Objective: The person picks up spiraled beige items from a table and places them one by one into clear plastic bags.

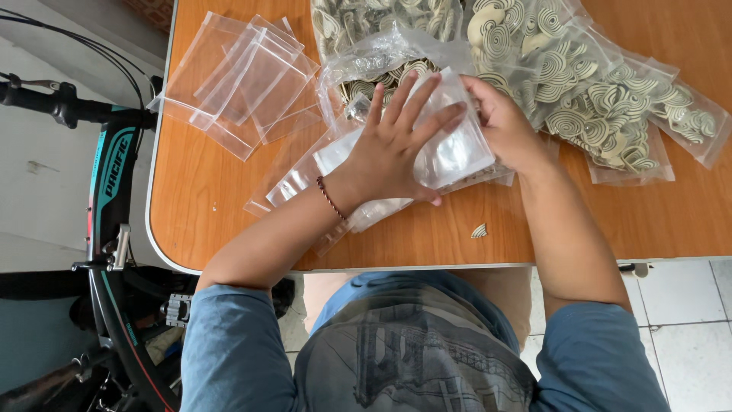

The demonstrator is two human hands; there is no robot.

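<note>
Hands pressing a clear pouch at the table's middle.
Left hand point(396, 145), fingers spread flat, lies on clear plastic pouch point(450, 152); right hand point(503, 122) grips its right edge, fingers curled. Empty clear bags point(236, 80) upper left; bags of spiral discs point(595, 99) upper right; orange table point(206, 206).

Saw bare table point(579, 217) strip along near edge, right of my hands: open lane, only one loose spiral piece point(479, 230) lay in it. Far right blocked by filled bags of spiral pieces point(610, 99). Left side cluttered by spread of empty clear bags point(240, 76); bare wood below them near left corner. Bicycle point(107, 198) stood just beside table's left edge, closed off that approach.
</note>
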